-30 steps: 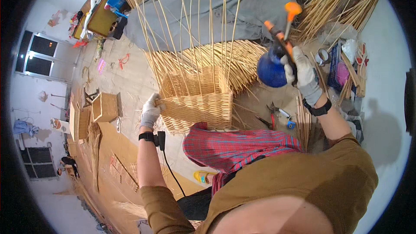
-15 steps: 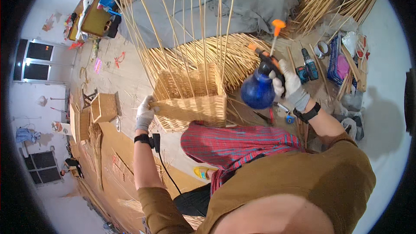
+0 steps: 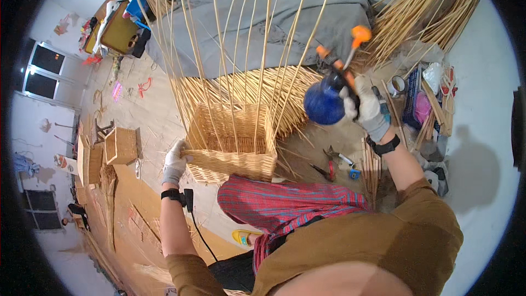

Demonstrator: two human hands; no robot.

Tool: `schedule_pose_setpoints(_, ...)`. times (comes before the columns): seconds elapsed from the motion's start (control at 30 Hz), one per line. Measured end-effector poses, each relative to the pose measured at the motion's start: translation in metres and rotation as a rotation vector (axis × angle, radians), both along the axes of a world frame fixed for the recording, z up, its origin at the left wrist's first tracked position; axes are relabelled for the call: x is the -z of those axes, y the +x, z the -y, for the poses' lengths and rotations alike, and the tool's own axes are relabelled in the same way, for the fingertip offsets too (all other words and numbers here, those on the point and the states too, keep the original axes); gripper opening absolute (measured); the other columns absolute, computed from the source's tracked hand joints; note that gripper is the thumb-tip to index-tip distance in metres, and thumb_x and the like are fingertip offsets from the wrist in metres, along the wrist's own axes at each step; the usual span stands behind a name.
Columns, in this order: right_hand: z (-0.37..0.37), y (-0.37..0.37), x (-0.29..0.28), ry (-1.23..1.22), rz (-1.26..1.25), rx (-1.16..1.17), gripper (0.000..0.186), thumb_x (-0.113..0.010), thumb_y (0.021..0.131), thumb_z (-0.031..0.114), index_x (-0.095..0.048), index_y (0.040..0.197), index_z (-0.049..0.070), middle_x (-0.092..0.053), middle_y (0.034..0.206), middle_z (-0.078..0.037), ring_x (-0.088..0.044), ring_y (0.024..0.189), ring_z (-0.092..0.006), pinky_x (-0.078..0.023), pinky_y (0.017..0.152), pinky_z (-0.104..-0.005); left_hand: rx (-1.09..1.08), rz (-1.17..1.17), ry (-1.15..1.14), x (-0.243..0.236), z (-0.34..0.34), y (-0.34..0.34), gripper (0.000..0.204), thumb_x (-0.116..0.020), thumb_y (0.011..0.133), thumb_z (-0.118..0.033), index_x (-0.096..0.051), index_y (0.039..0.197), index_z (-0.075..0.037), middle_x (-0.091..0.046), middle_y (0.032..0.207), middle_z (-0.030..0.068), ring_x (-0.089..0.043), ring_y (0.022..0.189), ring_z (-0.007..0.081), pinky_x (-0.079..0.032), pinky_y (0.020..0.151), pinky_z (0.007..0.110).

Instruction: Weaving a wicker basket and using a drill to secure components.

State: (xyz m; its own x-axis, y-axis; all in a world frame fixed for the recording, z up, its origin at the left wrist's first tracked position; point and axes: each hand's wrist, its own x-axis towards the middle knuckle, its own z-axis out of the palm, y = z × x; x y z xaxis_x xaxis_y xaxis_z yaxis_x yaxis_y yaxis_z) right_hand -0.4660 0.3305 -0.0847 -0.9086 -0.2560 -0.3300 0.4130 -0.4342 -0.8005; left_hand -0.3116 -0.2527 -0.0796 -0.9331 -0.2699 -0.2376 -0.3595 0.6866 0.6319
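My left hand (image 3: 175, 161) grips the front-left rim of a rectangular woven basket (image 3: 230, 165), whose long upright rods (image 3: 238, 38) fan upward. My right hand (image 3: 366, 104) is closed on the handle of a blue pump sprayer (image 3: 320, 104) with an orange nozzle and knob, held right of the basket. Both hands wear pale gloves, and the sprayer hides part of the right fingers. A red checked cloth (image 3: 285, 197) lies over my lap, just below the basket. Pliers (image 3: 329, 170) and a blue tape measure (image 3: 354, 174) lie on the floor at the right.
Piled rods (image 3: 274, 87) lie beyond the basket beside a grey cloth (image 3: 329, 16). A tall rod bundle (image 3: 427, 5) stands back right. A blue crate (image 3: 411, 104) and wood strips (image 3: 372, 164) are at right. Other baskets (image 3: 120, 145) and a cluttered table (image 3: 115, 22) are left.
The whole view has shifted, so things appear lower and farther left. The sprayer dipped relative to the basket and rose slightly again. My left hand has stayed on the rim.
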Motion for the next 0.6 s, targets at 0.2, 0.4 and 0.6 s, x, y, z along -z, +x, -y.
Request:
schedule_pose_setpoints(0.2,0.008,0.069,0.001,0.191,0.107,-0.409,0.056,-0.044,0.1,0.059,-0.066,0.097,0.007,-0.052,0.056,0.003,-0.043,0.042,-0.0047,-0.032,0.037,-0.0203,0.078,-0.025,0.0,0.003,0.003,0.003,0.042,-0.056,0.074,0.019,-0.059,0.108,-0.005,-0.062,0.093,0.001,-0.06,0.089,0.0114,-0.053,0.077,0.028)
schedule_pose_setpoints(0.4,0.012,0.072,-0.022,-0.09,0.187,-0.019,0.06,-0.045,0.097,0.065,-0.064,0.097,0.007,-0.054,0.06,0.001,-0.042,0.041,-0.0084,-0.033,0.038,-0.0227,-0.007,0.066,0.01,-0.003,-0.006,-0.004,0.043,-0.059,0.076,0.019,-0.059,0.111,-0.006,-0.062,0.096,-0.0003,-0.06,0.09,0.012,-0.053,0.079,0.028)
schedule_pose_setpoints(0.6,0.016,0.031,-0.029,-0.272,-0.125,0.227,0.058,-0.045,0.099,0.06,-0.063,0.098,0.005,-0.054,0.06,0.001,-0.047,0.045,-0.0103,-0.038,0.042,-0.0243,0.076,0.022,-0.12,-0.034,-0.043,-0.008,0.04,-0.064,0.075,0.014,-0.06,0.11,-0.005,-0.06,0.09,0.001,-0.058,0.088,0.0105,-0.051,0.079,0.026)
